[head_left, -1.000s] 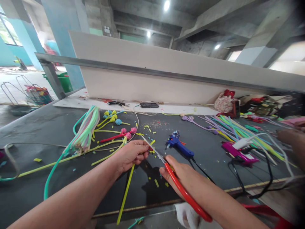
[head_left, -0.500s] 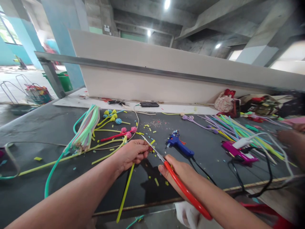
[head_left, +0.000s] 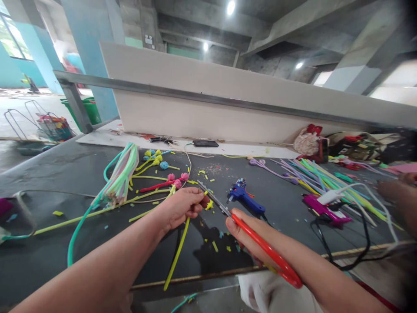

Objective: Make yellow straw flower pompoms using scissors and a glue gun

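Observation:
My left hand [head_left: 190, 203] is closed, pinching a thin yellow-green craft stem [head_left: 177, 256] whose long end hangs down toward the table's front edge. A short tip of that stem pokes out above my fingers, close to the blades. Red-handled scissors [head_left: 267, 248] are gripped in my right hand [head_left: 244, 228], their blades pointing up and left past my left fingertips. Whether the blades touch the stem I cannot tell. Just beneath the blades is a yellow star-shaped piece [head_left: 209, 204]. Pink flower-like heads on stems [head_left: 176, 179] lie beyond my left hand.
A blue glue gun [head_left: 246, 198] with a black cord lies right of the scissors. Bundled pastel stems [head_left: 120, 174] stand at left; more loose stems [head_left: 312, 174] lie right, near a magenta device [head_left: 325, 211]. A phone [head_left: 205, 143] is at the back. Another person's hand [head_left: 397, 191] shows at far right.
The scissors and my right hand have shifted slightly right and the handles have swung. The yellow star-shaped piece now shows beside my left fingertips. My left hand keeps its pinch on the stem.

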`<control>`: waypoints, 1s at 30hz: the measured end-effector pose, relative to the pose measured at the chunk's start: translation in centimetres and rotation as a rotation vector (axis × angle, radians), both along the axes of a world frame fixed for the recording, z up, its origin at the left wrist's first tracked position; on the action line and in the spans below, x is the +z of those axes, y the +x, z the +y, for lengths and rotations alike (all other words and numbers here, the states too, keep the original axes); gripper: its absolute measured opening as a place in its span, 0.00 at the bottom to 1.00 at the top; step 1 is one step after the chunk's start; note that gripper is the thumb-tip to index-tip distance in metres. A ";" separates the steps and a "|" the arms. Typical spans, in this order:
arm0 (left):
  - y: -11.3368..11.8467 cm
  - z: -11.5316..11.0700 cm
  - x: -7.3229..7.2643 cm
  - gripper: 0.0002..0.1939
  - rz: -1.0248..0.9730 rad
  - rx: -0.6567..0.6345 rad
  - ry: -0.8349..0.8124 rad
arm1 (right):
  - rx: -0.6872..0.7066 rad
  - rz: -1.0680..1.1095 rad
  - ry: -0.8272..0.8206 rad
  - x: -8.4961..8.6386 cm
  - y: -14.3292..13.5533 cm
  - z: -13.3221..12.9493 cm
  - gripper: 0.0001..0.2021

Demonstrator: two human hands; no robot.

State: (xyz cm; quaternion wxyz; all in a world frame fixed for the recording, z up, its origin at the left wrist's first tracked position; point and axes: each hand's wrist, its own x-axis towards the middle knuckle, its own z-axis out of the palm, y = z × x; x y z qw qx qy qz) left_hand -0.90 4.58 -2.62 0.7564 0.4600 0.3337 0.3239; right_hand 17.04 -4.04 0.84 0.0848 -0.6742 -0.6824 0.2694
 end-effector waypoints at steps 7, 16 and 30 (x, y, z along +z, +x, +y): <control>0.0 0.2 -0.5 0.10 0.007 -0.062 0.020 | 0.040 -0.105 0.087 -0.5 -0.4 0.2 0.16; -0.1 0.2 -0.6 0.09 0.023 -0.060 0.060 | 0.006 -0.127 0.075 -1.0 -0.6 -0.1 0.14; -0.2 0.3 -0.3 0.05 0.060 -0.067 0.077 | 0.004 -0.165 0.092 -1.3 -1.2 0.1 0.13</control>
